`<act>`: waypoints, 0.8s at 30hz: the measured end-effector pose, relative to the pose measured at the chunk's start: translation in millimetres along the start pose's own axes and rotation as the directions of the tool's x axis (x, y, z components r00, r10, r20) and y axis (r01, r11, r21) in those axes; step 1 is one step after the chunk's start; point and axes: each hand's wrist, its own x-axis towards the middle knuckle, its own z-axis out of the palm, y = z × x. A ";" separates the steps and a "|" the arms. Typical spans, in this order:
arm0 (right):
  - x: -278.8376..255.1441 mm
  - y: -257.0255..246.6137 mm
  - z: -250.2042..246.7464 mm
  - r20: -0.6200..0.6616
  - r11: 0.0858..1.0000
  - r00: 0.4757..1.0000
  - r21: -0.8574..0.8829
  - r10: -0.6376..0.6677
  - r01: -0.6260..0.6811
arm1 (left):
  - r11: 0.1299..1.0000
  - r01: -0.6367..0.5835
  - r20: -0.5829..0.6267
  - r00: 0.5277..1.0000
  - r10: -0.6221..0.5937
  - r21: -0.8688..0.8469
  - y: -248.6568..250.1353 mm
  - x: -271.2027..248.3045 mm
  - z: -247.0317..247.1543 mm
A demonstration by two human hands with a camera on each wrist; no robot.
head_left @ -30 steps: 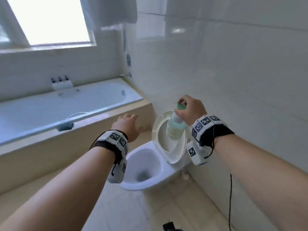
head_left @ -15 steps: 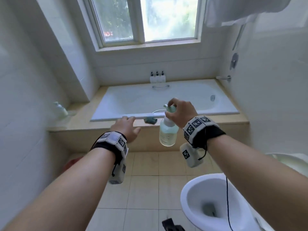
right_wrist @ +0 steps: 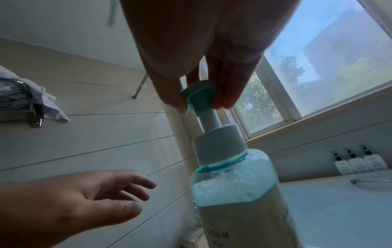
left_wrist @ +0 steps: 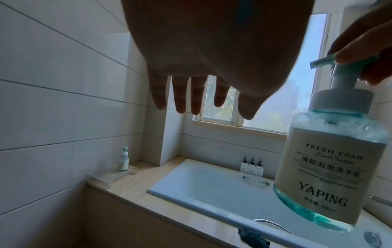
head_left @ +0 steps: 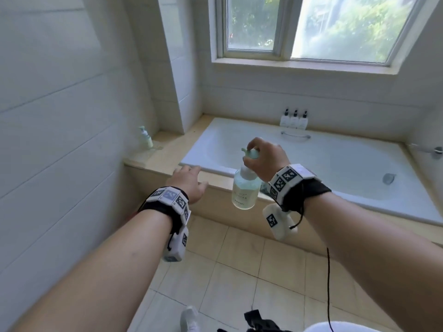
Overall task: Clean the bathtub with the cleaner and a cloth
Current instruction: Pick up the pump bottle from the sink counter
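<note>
The right hand (head_left: 266, 159) hangs a pump bottle of cleaner (head_left: 245, 190) by its teal pump head, the fingers (right_wrist: 229, 90) and thumb pinched around it, so the bottle dangles in the air just near of the bathtub (head_left: 335, 164) rim (its label reads FRESH FOAM and YAPING). The left hand (head_left: 188, 182) is held out flat to the left of the bottle, its grip apart, fingers (left_wrist: 180, 95) straight and holding nothing. A dark cloth (left_wrist: 253, 239) lies on the near ledge of the tub, mostly hidden behind the bottle in the head view. On the far ledge stand three small bottles (head_left: 294, 119); at the far left corner a second pump bottle (head_left: 145, 138) sits on a clear tray (left_wrist: 112, 176).
</note>
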 end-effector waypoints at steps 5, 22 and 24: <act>79.6 -28.8 37.3 0.010 0.998 1.000 -0.057 0.006 -0.006 | 0.998 -0.056 0.059 0.997 0.058 -0.027 -36.6 86.9 -5.8; 313.5 -65.3 147.6 -0.055 0.973 0.985 0.174 0.161 -0.149 | 0.897 -0.126 0.192 0.955 0.225 -0.423 -111.2 325.6 -10.1; 346.8 -56.8 160.4 -0.037 0.962 0.984 0.220 0.172 -0.160 | 0.881 -0.106 0.207 0.953 0.223 -0.461 -114.0 355.2 -5.4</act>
